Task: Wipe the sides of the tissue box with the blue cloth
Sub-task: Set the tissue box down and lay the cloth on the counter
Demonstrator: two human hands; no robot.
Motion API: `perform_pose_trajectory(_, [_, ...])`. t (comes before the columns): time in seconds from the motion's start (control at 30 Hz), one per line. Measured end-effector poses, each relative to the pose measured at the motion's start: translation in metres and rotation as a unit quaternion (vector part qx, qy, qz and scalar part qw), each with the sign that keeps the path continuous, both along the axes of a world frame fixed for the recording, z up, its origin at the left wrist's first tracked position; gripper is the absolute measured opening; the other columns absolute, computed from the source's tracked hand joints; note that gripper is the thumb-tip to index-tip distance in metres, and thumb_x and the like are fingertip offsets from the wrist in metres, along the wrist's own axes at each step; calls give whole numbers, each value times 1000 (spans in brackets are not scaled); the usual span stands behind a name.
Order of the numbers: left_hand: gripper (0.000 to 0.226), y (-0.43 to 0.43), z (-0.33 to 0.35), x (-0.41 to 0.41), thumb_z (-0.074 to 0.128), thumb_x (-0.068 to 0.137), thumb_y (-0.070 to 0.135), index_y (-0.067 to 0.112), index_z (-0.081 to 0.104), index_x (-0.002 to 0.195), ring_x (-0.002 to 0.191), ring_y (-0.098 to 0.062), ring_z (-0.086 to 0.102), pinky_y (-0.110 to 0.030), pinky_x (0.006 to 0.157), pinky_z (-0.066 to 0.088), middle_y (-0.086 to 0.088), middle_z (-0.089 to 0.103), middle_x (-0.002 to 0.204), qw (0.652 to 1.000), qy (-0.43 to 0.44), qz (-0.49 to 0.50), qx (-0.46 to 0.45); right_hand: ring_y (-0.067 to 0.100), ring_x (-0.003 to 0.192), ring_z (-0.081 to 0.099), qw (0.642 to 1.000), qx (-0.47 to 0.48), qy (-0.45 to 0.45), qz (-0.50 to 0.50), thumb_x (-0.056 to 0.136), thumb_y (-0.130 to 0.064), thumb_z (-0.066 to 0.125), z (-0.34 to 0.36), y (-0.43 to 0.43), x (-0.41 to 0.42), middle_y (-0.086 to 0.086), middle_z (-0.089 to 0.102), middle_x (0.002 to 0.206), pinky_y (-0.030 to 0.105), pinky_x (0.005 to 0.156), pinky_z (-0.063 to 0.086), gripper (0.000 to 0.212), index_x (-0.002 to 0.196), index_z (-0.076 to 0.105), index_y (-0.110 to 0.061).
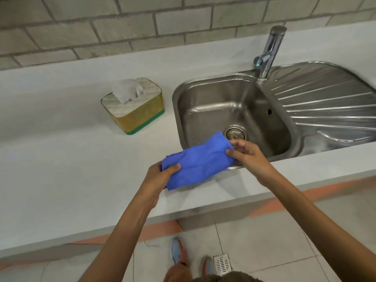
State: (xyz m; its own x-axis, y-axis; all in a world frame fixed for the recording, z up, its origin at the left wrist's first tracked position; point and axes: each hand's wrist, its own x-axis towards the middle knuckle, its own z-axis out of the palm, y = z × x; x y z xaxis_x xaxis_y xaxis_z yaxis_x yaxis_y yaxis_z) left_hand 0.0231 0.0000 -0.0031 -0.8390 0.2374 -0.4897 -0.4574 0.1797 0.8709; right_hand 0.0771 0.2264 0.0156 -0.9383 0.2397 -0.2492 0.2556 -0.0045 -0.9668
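The tissue box stands on the white counter, left of the sink. It has yellow sides, a green base band and a quilted white top with a tissue sticking up. The blue cloth is stretched between both hands above the counter's front part, at the sink's near left corner. My left hand pinches its lower left end. My right hand grips its upper right end. The cloth is well apart from the box, nearer to me and to the right.
A steel sink with a ribbed drainer and a tap fills the right side. The white counter runs to the left, backed by a grey brick wall. Below the counter edge are floor tiles, my shoes and a floor drain.
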Motion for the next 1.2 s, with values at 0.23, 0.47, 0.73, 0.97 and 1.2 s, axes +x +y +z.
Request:
perform_pose_trajectory(0.23, [7,16,-15,11,65,85,19,13,62,85,80,-21,60,-26,70,49,-6,66,86,985,138,8,-102,12,57,50,987,94,-123,-32,78,-4,66,-26,22,31,6,57,65,20,52,42,15,75,60,-17])
perform_pose_trajectory(0.47, [26,7,-36,25,60,85,38,12,59,80,72,-19,53,-25,60,37,4,57,70,919,195,-35,-340,20,67,59,929,306,-209,20,71,-18,69,-35,25,39,0,62,64,27,59,43,14,83,63,-17])
perform_pose_trajectory(0.73, [30,-14,-21,-1,59,86,25,12,56,113,85,-22,62,-35,82,53,-6,61,102,970,122,90,-191,19,84,58,940,330,-82,7,81,-18,63,-4,4,-15,9,66,97,27,76,42,29,109,61,-12])
perform_pose_trajectory(0.97, [27,-51,0,-60,41,97,15,3,49,119,73,-17,58,-24,65,50,-15,57,103,965,36,259,37,16,76,58,990,138,-4,36,92,-18,50,8,-45,-123,15,60,102,8,55,47,30,115,57,1])
perform_pose_trajectory(1.2, [28,-77,10,-120,36,98,22,12,45,122,102,-22,48,-31,86,45,-8,46,115,952,22,292,94,32,115,56,995,90,-30,2,92,-40,43,-10,-77,-221,15,55,130,36,92,46,47,129,47,-11])
